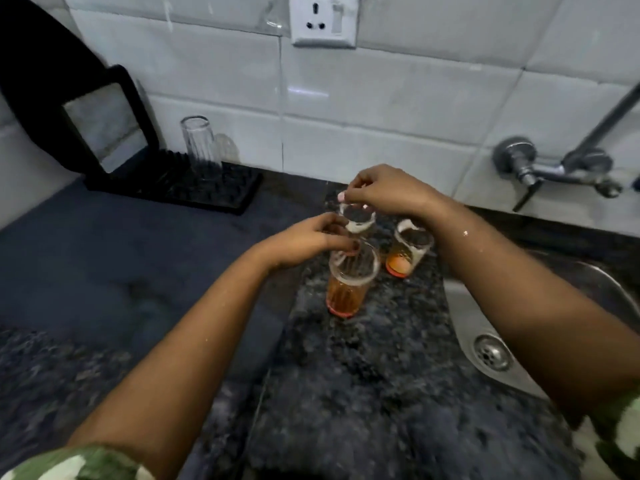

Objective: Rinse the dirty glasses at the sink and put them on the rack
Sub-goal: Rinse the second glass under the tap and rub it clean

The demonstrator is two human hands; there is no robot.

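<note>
Three dirty glasses stand close together on the granite counter. The front glass (348, 289) holds orange liquid, and the fingers of my left hand (304, 242) curl over its rim. My right hand (384, 195) pinches the rim of the back glass (360, 223) from above. The right glass (407, 258) has orange residue at its bottom and stands untouched. Far left, a clear glass (201, 143) stands upside down on the black rack (207, 195). Part of the back glass is hidden behind the front one.
The steel sink (464, 306) with its drain (491, 351) lies right of the glasses, under my right forearm. A wall tap (554, 169) sticks out at the far right. A dark blue mat (104, 258) covers the counter under the rack. A socket (323, 22) sits on the tiled wall.
</note>
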